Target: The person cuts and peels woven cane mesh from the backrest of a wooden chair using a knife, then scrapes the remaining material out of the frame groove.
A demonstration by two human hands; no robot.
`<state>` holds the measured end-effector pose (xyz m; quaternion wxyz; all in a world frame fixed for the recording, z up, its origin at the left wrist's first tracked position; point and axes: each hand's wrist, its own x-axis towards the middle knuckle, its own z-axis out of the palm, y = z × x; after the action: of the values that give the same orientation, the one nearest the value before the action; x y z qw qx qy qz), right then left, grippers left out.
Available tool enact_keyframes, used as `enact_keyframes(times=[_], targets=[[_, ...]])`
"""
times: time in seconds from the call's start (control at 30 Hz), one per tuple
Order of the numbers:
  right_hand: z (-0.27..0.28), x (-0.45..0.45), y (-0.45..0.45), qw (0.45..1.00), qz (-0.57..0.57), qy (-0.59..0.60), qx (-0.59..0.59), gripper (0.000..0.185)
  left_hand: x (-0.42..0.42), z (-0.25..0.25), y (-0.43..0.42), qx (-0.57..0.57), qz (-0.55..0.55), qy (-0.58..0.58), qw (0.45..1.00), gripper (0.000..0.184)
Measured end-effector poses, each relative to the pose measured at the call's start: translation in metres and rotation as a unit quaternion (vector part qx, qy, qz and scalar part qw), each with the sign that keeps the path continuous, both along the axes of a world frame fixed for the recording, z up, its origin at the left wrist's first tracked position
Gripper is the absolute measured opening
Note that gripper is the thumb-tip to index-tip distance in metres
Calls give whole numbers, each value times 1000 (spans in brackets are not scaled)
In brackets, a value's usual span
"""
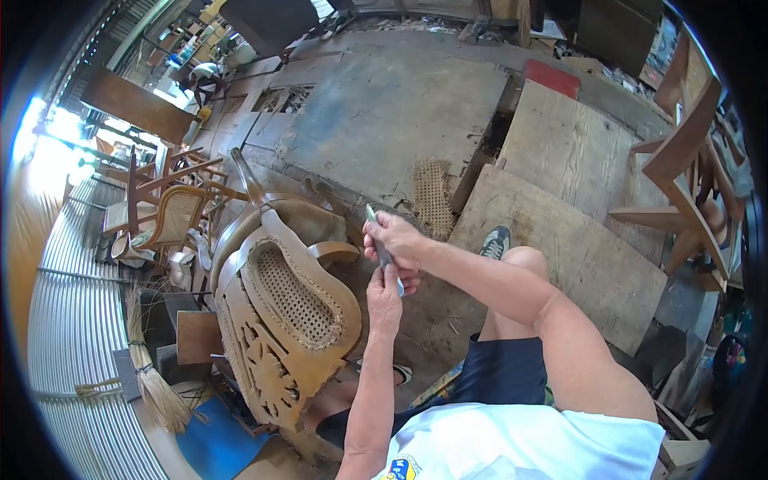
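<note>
In front of my body, both hands are closed around a slim dark tool point(382, 254) with a pale upper tip and a light blue lower end; its exact kind is unclear. My right hand point(394, 238) grips the upper part, and my left hand point(385, 300) holds lower down, close beneath it. Left of my hands leans a carved wooden chair point(340, 292), tilted, with a woven cane panel point(292, 290) framed in its back. Cane ends stick up around the panel's rim. My fingers hide part of the tool.
A scrap of old cane webbing point(433, 196) lies on the floor boards ahead. Plywood sheets point(560, 240) cover the floor at right, beside a wooden chair frame point(680, 172). A bundle of cane strands point(156, 384) hangs at left. Another person point(206, 76) is far off.
</note>
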<state>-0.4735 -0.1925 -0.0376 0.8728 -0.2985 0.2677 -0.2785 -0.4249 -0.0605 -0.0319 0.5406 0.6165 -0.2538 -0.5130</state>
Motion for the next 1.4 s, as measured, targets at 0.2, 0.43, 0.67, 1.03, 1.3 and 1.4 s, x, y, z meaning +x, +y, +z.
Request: enact_keyframes(times=[0.2,0.43,0.67,1.03,1.3,1.4], targets=[[0,-9,-17,997,-51,43,-46,18,0,5,20,25,-17,-119,992,35],[-21,-28,-77,920,-273,209,-187,17,5,20,27,-37,57,-79,995,22],[33,-29,9,978,185,-29,-94,67,20,67,-35,-142,155,-79,975,25],[41,-44,3,935,183,-179,-246,38,20,109,-55,-122,14,-87,989,27],[41,-46,-7,951,166,-74,-250,18,39,158,-89,-231,138,-356,895,27],[32,-38,-22,989,15,-34,-144,13,-3,209,-51,-221,153,-464,844,28]])
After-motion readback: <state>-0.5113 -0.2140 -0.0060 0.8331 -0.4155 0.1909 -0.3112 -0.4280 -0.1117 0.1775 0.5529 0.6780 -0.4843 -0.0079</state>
